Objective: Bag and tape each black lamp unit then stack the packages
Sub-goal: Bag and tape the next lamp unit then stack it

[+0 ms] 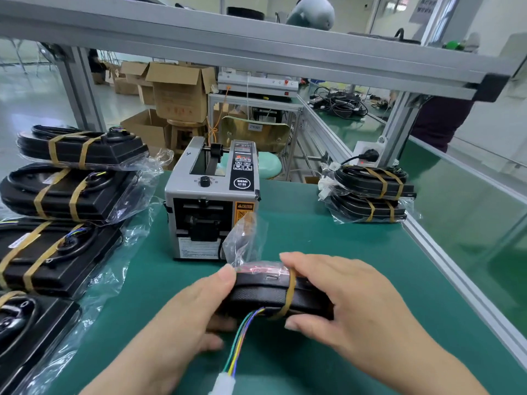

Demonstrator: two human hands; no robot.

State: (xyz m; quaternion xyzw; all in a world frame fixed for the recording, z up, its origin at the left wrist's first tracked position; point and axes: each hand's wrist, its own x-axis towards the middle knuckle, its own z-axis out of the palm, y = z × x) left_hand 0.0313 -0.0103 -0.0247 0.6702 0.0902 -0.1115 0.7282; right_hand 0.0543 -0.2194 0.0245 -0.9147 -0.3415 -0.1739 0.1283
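left hand point(196, 315): we've got it gripping the left end of the lamp point(265, 295), thumb on the top edge and fingers tucked underneath
right hand point(350, 306): it grips the other end, fingers over the top and thumb at the lower front edge
lamp: black, lying sideways between our two hands low over the green table point(313, 238). We honestly can't tell if it touches the table
tape band point(289, 292): brownish, wraps round the lamp right beside our right forefinger
bag point(248, 240): clear plastic, its loose end sticks up from the top of the lamp, just past our left thumb
wires point(239, 346): a coloured bunch comes out of the lamp's front between our hands and runs toward us to a white plug point(222, 383)
tape machine point(211, 201): grey box straight ahead of both hands, on the table, apart from the lamp
stack point(370, 192): two bagged, taped lamps, one on the other, well past our right hand near the table's edge
packages point(71, 195): more bagged lamps with two tape bands each, lined up out beyond our left hand
boxes point(176, 89): cardboard, way behind the tape machine
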